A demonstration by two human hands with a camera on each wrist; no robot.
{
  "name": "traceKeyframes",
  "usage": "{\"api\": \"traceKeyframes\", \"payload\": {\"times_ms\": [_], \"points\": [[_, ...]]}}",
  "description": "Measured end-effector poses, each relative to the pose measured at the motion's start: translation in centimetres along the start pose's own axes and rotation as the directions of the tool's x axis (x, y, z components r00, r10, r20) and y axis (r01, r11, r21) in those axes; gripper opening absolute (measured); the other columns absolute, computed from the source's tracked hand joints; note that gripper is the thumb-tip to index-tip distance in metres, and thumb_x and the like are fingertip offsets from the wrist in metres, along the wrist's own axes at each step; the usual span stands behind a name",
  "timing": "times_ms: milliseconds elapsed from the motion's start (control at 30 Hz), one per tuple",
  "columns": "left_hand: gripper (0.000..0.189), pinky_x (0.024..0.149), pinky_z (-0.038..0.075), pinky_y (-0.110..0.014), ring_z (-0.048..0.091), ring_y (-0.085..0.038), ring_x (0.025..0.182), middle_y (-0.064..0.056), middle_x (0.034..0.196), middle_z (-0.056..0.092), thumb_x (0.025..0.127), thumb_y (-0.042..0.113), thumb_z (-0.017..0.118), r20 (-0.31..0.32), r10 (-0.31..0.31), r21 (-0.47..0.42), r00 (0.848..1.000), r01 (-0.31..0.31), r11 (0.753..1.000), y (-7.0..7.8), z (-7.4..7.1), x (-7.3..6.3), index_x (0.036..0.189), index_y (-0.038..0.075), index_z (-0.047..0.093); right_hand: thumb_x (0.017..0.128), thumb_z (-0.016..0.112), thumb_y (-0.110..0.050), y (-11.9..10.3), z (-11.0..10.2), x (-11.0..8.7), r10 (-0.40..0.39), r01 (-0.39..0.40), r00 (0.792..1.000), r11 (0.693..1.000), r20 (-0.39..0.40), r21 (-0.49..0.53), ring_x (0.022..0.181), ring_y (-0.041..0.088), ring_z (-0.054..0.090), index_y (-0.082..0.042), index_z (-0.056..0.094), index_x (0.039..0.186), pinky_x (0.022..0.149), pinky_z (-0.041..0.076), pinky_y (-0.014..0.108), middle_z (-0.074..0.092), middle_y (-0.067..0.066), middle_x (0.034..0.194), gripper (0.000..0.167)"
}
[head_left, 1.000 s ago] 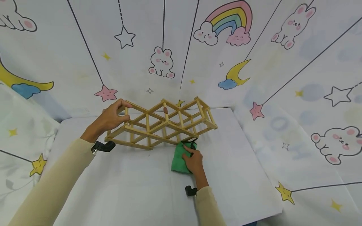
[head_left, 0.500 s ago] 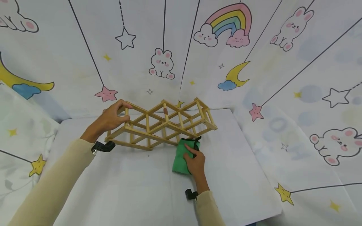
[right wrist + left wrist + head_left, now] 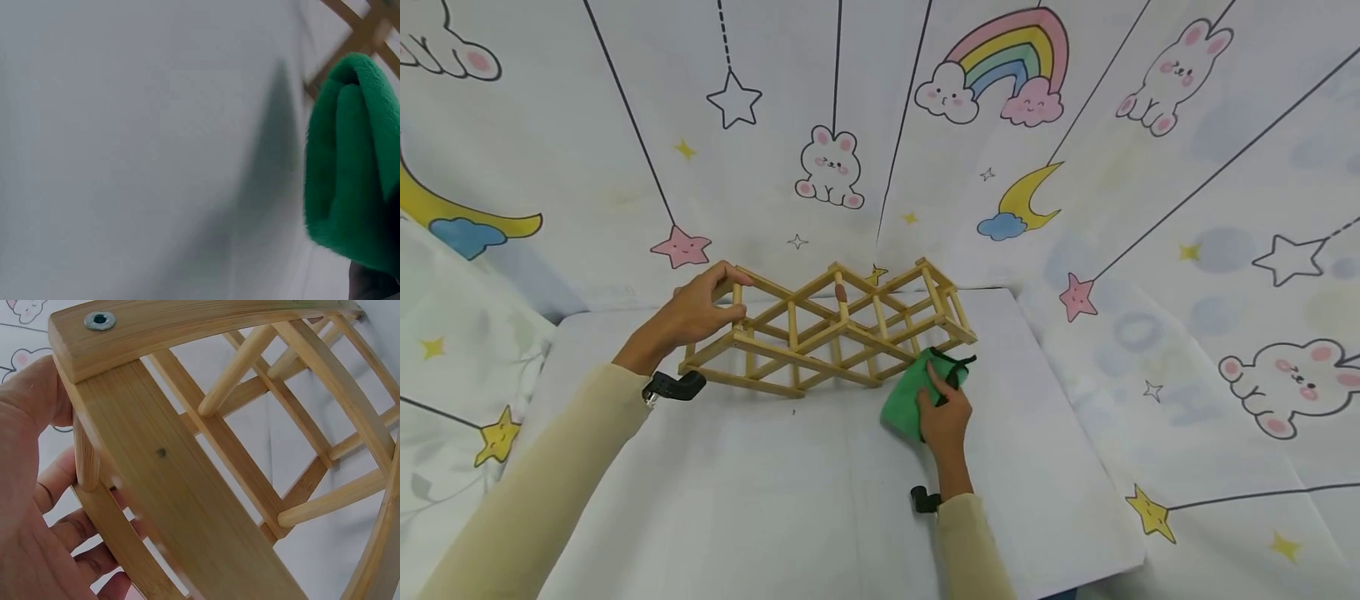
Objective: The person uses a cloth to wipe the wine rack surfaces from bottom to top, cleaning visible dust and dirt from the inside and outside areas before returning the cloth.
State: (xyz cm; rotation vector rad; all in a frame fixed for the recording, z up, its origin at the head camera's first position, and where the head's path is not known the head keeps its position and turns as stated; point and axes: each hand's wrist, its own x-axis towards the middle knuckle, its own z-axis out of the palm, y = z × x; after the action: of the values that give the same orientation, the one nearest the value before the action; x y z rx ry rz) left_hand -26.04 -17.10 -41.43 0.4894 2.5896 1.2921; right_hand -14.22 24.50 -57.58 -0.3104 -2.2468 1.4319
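A folding wooden lattice rack (image 3: 842, 329) of slats and round dowels stands stretched out near the back of the white table. My left hand (image 3: 703, 308) grips its left end; in the left wrist view the fingers (image 3: 75, 528) curl round the end bars. My right hand (image 3: 946, 417) holds a folded green cloth (image 3: 906, 400) with dark edging, at the front of the rack's right part. In the right wrist view the fuzzy green cloth (image 3: 353, 175) hangs above the table, and most of the hand is hidden.
The white table (image 3: 760, 500) ends at a right edge and a front right corner. A white curtain (image 3: 760, 183) with cartoon rabbits, stars and a rainbow rises right behind the rack and along both sides.
My right hand has carried the green cloth to the right along the rack's front, and the cloth has tilted. The left hand and the rack stay nearly where they were.
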Motion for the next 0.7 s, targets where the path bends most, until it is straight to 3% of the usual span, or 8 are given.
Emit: {"api": "traceKeyframes", "payload": {"times_ms": [167, 233, 300, 367, 400, 467, 600, 700], "points": [[0.045, 0.124, 0.025, -0.072, 0.033, -0.044, 0.159, -0.02, 0.163, 0.046, 0.099, 0.012, 0.065, -0.003, 0.008, -0.013, 1.0, -0.008, 1.0, 0.1, 0.1, 0.0, 0.141, 0.007, 0.05, 0.089, 0.073, 0.001, -1.3, 1.5, -2.6, -0.101, 0.104, 0.982, 0.995, 0.16, -0.008, 0.121, 0.029, 0.068, -0.029, 0.08, 0.126, 0.1, 0.057, 0.046, 0.072, 0.015, 0.132, 0.048], [0.045, 0.124, 0.025, -0.072, 0.033, -0.043, 0.159, -0.02, 0.164, 0.045, 0.099, 0.012, 0.065, -0.01, 0.005, -0.018, 1.0, -0.005, 1.0, 0.2, 0.0, -0.1, 0.141, 0.007, 0.05, 0.09, 0.075, 0.001, -2.5, 2.9, -3.5, -0.207, 0.208, 0.942, 0.978, 0.265, 0.024, 0.118, 0.027, 0.069, -0.029, 0.08, 0.126, 0.096, 0.058, 0.043, 0.072, 0.013, 0.13, 0.047], [0.044, 0.125, 0.024, -0.072, 0.032, -0.043, 0.16, -0.02, 0.165, 0.044, 0.099, 0.01, 0.065, -0.013, -0.002, -0.024, 1.0, 0.002, 1.0, 0.2, 0.0, -0.2, 0.141, 0.007, 0.05, 0.095, 0.075, -0.006, -3.7, 4.5, -4.1, -0.286, 0.306, 0.879, 0.952, 0.381, 0.01, 0.116, 0.026, 0.069, -0.033, 0.077, 0.132, 0.092, 0.06, 0.04, 0.071, 0.012, 0.131, 0.046], [0.044, 0.125, 0.025, -0.07, 0.031, -0.042, 0.161, -0.02, 0.164, 0.044, 0.099, 0.009, 0.064, -0.013, -0.002, -0.028, 1.0, 0.002, 1.0, 0.1, 0.0, -0.3, 0.141, 0.007, 0.05, 0.1, 0.073, -0.013, -4.6, 6.0, -4.3, -0.309, 0.369, 0.832, 0.928, 0.461, -0.045, 0.115, 0.026, 0.07, -0.039, 0.072, 0.136, 0.088, 0.06, 0.039, 0.07, 0.013, 0.133, 0.045], [0.044, 0.125, 0.025, -0.07, 0.031, -0.042, 0.161, -0.02, 0.164, 0.044, 0.099, 0.009, 0.064, -0.01, 0.0, -0.03, 1.0, 0.0, 1.0, 0.1, 0.0, -0.2, 0.141, 0.006, 0.05, 0.101, 0.072, -0.016, -4.9, 6.5, -4.3, -0.295, 0.377, 0.829, 0.923, 0.475, -0.084, 0.114, 0.028, 0.07, -0.042, 0.072, 0.136, 0.086, 0.061, 0.039, 0.07, 0.014, 0.134, 0.044], [0.044, 0.126, 0.026, -0.068, 0.03, -0.043, 0.161, -0.021, 0.163, 0.044, 0.099, 0.008, 0.063, -0.004, 0.008, -0.033, 1.0, -0.008, 0.999, 0.1, 0.1, -0.2, 0.14, 0.005, 0.049, 0.102, 0.07, -0.018, -4.9, 7.2, -4.0, -0.216, 0.329, 0.853, 0.929, 0.474, -0.169, 0.107, 0.029, 0.07, -0.045, 0.073, 0.132, 0.078, 0.059, 0.039, 0.069, 0.015, 0.136, 0.041], [0.044, 0.127, 0.025, -0.067, 0.031, -0.042, 0.16, -0.02, 0.161, 0.047, 0.097, 0.007, 0.063, -0.011, 0.01, -0.03, 1.0, -0.011, 1.0, 0.1, 0.2, 0.0, 0.139, 0.005, 0.05, 0.098, 0.072, -0.013, -3.4, 6.6, -3.2, 0.052, 0.092, 0.92, 0.935, 0.389, -0.342, 0.09, 0.031, 0.069, -0.038, 0.08, 0.123, 0.062, 0.053, 0.035, 0.069, 0.018, 0.14, 0.036], [0.044, 0.128, 0.012, -0.072, 0.033, -0.043, 0.16, -0.021, 0.161, 0.047, 0.097, 0.008, 0.063, -0.02, 0.011, -0.017, 1.0, -0.011, 1.0, 0.2, 0.2, 0.0, 0.139, 0.005, 0.05, 0.095, 0.074, -0.013, -2.5, 5.6, -2.9, 0.18, -0.01, 0.922, 0.896, 0.342, -0.445, 0.076, 0.026, 0.063, -0.035, 0.08, 0.124, 0.053, 0.043, 0.031, 0.07, 0.018, 0.138, 0.037]]}}
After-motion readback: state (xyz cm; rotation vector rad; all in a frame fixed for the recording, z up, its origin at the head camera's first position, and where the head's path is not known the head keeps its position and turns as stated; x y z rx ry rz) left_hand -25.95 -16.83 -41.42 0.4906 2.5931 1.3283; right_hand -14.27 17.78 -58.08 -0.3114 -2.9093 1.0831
